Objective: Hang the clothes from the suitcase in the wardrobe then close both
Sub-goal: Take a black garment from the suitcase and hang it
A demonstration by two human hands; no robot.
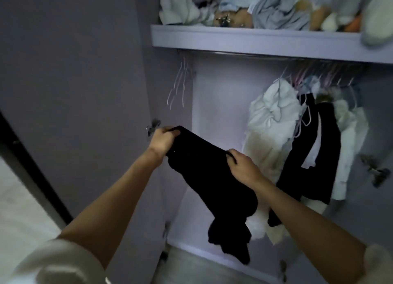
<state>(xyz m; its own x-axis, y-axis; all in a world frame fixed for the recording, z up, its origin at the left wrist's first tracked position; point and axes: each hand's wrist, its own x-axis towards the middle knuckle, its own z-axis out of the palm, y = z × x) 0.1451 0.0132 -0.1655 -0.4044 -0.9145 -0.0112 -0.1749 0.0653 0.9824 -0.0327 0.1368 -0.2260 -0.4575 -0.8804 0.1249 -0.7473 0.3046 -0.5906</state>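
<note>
I hold a black garment (210,181) stretched between both hands in front of the open lilac wardrobe (217,105). My left hand (162,142) grips its upper left edge near the door hinge. My right hand (244,166) grips the other end of that edge, lower and to the right. The rest of the garment hangs down to about knee height. Empty wire hangers (180,85) dangle from the rail (234,54) at its left end. White and black clothes (297,134) hang on the rail's right half. The suitcase is out of view.
A shelf (244,42) above the rail carries a heap of pale clothes and soft items (265,7). The left door (74,81) stands open, with a hinge (152,127) by my left hand. Another hinge (376,173) sits on the right side.
</note>
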